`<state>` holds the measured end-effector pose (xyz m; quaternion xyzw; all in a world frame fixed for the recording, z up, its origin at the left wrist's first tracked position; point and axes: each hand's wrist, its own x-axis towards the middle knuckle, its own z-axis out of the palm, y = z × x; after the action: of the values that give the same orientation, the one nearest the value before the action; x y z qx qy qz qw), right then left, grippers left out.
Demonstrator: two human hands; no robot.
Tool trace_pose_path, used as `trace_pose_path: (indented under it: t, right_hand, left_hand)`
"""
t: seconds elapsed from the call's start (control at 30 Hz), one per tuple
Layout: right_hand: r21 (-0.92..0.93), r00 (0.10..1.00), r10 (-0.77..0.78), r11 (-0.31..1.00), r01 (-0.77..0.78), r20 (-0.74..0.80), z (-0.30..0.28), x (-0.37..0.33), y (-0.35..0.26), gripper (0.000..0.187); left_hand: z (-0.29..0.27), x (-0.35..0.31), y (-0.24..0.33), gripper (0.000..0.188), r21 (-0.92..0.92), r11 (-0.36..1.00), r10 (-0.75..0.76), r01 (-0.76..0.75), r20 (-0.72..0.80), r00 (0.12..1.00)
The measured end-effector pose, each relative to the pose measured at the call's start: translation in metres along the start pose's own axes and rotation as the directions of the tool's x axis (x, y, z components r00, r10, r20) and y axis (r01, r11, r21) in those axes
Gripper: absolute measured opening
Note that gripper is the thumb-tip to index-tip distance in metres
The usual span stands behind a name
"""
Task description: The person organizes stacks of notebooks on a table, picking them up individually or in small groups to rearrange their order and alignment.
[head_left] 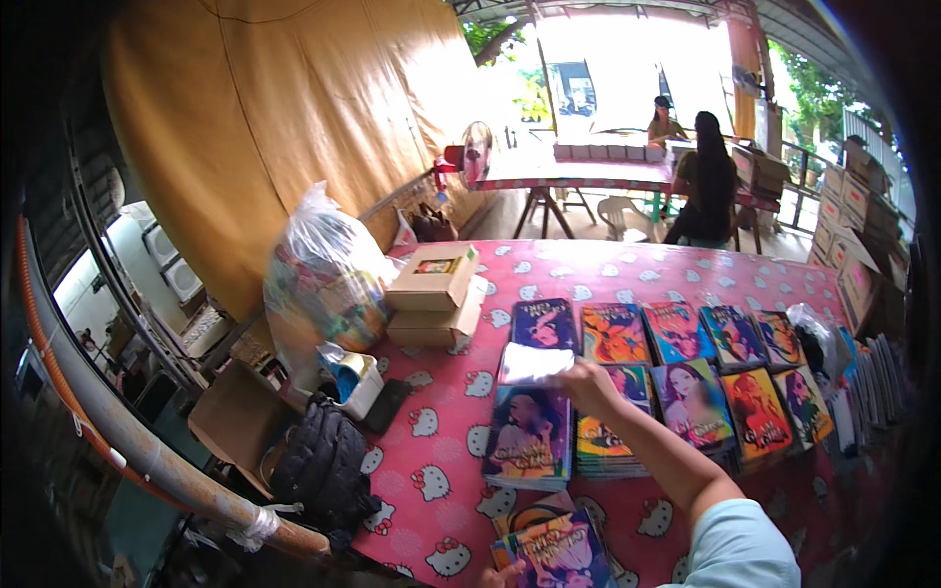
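My right hand (588, 387) reaches over the table with its fingers closed on the right edge of a notebook (535, 363) whose cover is washed white by glare. That notebook lies between a purple-covered notebook (544, 323) behind and a dark purple stack of notebooks (527, 436) in front. At the lower edge, my left hand (502, 576) shows only partly. Its fingers grip the left edge of a colourful notebook (564, 554), which rests over other notebooks, one with an orange-and-black cover (534, 512).
More notebook stacks (694, 400) stand in two rows to the right, with upright notebooks (872, 387) beyond. Cardboard boxes (431, 284), a plastic bag (328, 279) and a black backpack (323, 465) line the left. Two people sit at a far table (588, 174).
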<state>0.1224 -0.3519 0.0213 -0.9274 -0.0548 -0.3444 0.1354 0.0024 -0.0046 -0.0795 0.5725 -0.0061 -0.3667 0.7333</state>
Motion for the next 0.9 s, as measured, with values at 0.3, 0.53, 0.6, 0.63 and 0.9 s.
trace_pose_path:
  t: [0.3, 0.53, 0.6, 0.63, 0.9]
  right_hand:
    - [0.164, 0.530, 0.583, 0.563, -0.810, 0.616, -0.066, -0.267, -0.115, 0.109]
    - [0.709, 0.571, 0.495, -0.140, -0.692, 0.655, -0.149, -0.297, -0.113, 0.093]
    - [0.781, 0.661, 0.551, 0.026, -0.624, 0.510, -0.187, -0.308, -0.110, 0.093]
    - [0.838, 0.682, 0.605, 0.044, -0.545, 0.411, -0.210, -0.312, -0.112, 0.093]
    - [0.852, 0.667, 0.721, 0.217, -0.477, 0.189, -0.298, -0.412, -0.060, 0.104]
  left_hand:
    - [0.042, -0.016, -0.004, 0.051, -0.026, 0.996, -0.079, 0.082, 0.102, 0.992]
    - [0.113, -0.044, 0.014, 0.054, 0.331, 0.932, -0.038, -0.148, 0.496, 0.867]
    - [0.142, -0.052, 0.020, 0.061, 0.339, 0.792, 0.227, -0.508, 0.609, 0.760]
    - [0.167, -0.057, 0.018, 0.075, 0.039, 0.903, 0.327, -0.428, 0.585, 0.742]
    - [0.266, 0.023, -0.106, 0.086, 0.198, 0.880, 0.135, -0.431, 0.767, 0.628]
